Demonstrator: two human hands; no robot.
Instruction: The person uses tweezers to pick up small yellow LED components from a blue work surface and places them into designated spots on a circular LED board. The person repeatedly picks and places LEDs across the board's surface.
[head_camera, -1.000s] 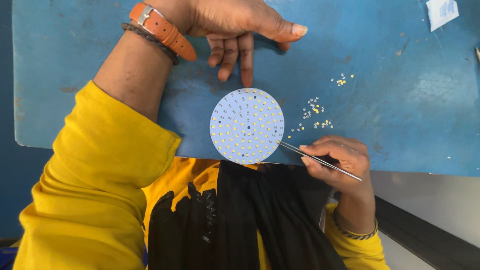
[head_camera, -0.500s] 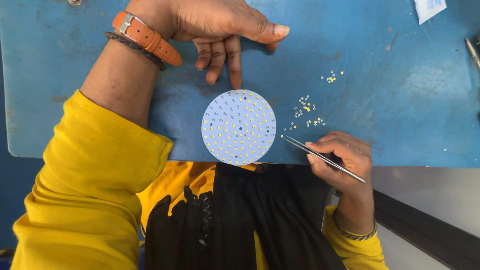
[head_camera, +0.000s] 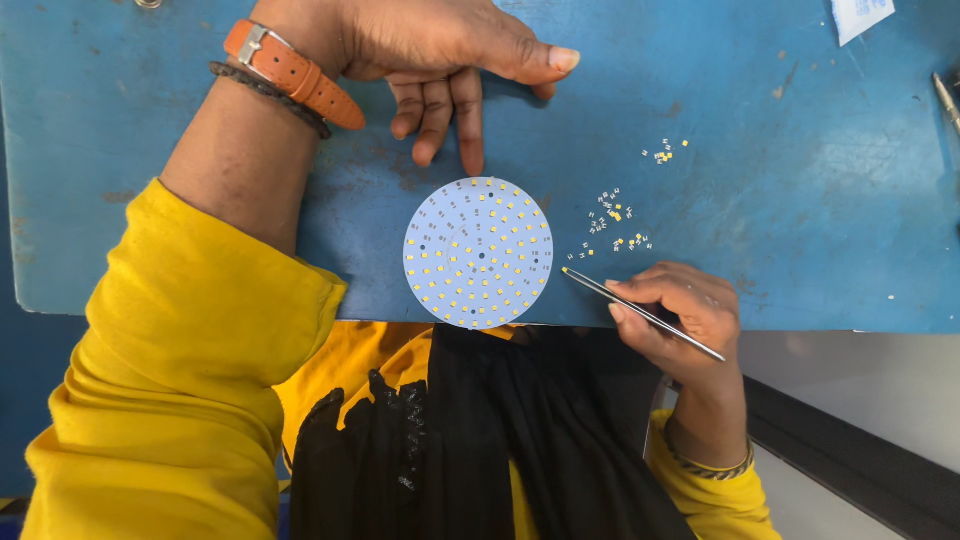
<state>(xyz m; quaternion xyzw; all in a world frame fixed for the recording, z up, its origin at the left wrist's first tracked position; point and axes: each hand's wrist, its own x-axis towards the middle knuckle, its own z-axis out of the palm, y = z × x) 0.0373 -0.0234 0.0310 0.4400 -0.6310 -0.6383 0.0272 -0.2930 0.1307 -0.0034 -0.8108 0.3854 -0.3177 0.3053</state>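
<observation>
Head camera, looking down: nearest the viewer, a yellow sleeve (head_camera: 190, 400) and dark cloth (head_camera: 520, 440) are filling the bottom of the view. Just beyond, at the near edge of a blue table (head_camera: 820, 200), the right hand (head_camera: 685, 305) is pinching thin metal tweezers (head_camera: 640, 312), their tip pointing left, holding a tiny yellow chip and hovering just beside the right rim of a round white LED board (head_camera: 478, 252). The board is lying flat between the two hands, dotted with rings of small yellow chips. A scatter of loose tiny chips (head_camera: 612, 222) is lying just beyond the right hand, near the board. Farther off, the left hand (head_camera: 440, 55), wearing an orange watch strap (head_camera: 292, 72), is resting on the table with fingers curled down, one fingertip (head_camera: 472, 160) almost touching the board's far rim.
</observation>
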